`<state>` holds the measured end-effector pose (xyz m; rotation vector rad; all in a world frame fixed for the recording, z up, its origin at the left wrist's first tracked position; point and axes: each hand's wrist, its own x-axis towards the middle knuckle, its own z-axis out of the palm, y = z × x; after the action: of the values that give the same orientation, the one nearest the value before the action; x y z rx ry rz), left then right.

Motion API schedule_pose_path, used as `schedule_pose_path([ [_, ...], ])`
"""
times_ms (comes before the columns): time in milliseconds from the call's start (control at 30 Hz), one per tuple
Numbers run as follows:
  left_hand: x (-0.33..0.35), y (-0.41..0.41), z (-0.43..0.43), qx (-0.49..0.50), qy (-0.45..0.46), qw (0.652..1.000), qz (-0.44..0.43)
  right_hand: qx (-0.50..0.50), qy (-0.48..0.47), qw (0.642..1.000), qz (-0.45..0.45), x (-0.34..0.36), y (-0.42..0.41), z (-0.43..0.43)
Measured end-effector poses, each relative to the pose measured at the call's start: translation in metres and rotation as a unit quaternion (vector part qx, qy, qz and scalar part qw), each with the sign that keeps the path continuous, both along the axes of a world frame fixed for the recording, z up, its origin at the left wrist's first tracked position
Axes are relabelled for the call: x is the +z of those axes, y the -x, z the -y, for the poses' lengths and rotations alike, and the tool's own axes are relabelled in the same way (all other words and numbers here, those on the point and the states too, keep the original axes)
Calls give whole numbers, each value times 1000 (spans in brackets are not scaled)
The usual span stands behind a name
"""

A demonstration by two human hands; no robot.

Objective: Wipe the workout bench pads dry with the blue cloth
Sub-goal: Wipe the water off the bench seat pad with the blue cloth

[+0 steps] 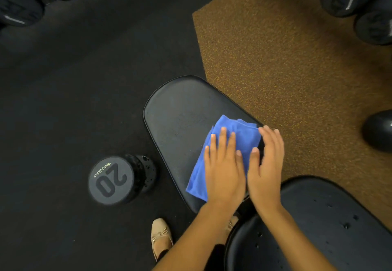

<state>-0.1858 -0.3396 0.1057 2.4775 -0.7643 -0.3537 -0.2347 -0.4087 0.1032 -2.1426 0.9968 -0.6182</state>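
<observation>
My left hand [222, 164] lies flat, fingers spread, on the folded blue microfibre cloth [224, 154], near end of the black padded seat pad [176, 117]. Right hand [267, 164] is open at the cloth's right edge. Pad's long axis runs away up-left, unwiped part ahead of my left hand; droplets also on the black back pad [331, 224].

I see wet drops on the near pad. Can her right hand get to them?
Probably yes. The right hand rests by the blue cloth on the far pad, and nothing lies between it and the droplets on the near pad.

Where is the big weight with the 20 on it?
In the head view, the dumbbell marked 20 lies on the dark floor, lower left, just left of the bench pad and ahead of the beige shoe.
</observation>
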Motion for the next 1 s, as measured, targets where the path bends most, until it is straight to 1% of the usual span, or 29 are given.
schedule_pose_path([
  [67, 1, -29, -13, 16, 9, 1000, 16, 26, 55, 996, -62, -1, -12, -15],
  [167, -12, -77, -31, 52, -68, 993, 76, 45, 118, 971, -203, -11, -32, -46],
  [233, -23, -91, -37, 27, -110, 990, 79, 70, 157, 944, -281, -18, -39, -59],
  [300, -31, -93, -38, 4, -123, 988, 88, 93, 190, 925, -315, -24, -39, -54],
  [400, -36, -91, -39, 5, -125, 987, 104, 137, 220, 917, -304, -27, -40, -31],
  [467, -37, -90, -39, 6, -124, 984, 126, 147, 228, 913, -304, -29, -45, -13],
  [567, -38, -89, -38, 1, -127, 982, 139, 116, 221, 916, -316, -31, -53, -2],
  [633, -38, -89, -37, 2, -133, 981, 138, 101, 220, 920, -308, -28, -53, -16],
  [733, -40, -91, -38, -7, -149, 978, 147, 176, 232, 913, -286, -27, -36, -47],
  [800, -39, -92, -39, -8, -149, 978, 146, 216, 244, 906, -271, -27, -26, -43],
  [867, -37, -91, -39, -6, -138, 981, 138, 199, 250, 909, -267, -27, -26, -30],
  [933, -37, -90, -38, -4, -134, 981, 138, 156, 249, 915, -278, -26, -37, -18],
  [1000, -38, -90, -37, 1, -133, 981, 143, 132, 238, 916, -294, -26, -56, -6],
])
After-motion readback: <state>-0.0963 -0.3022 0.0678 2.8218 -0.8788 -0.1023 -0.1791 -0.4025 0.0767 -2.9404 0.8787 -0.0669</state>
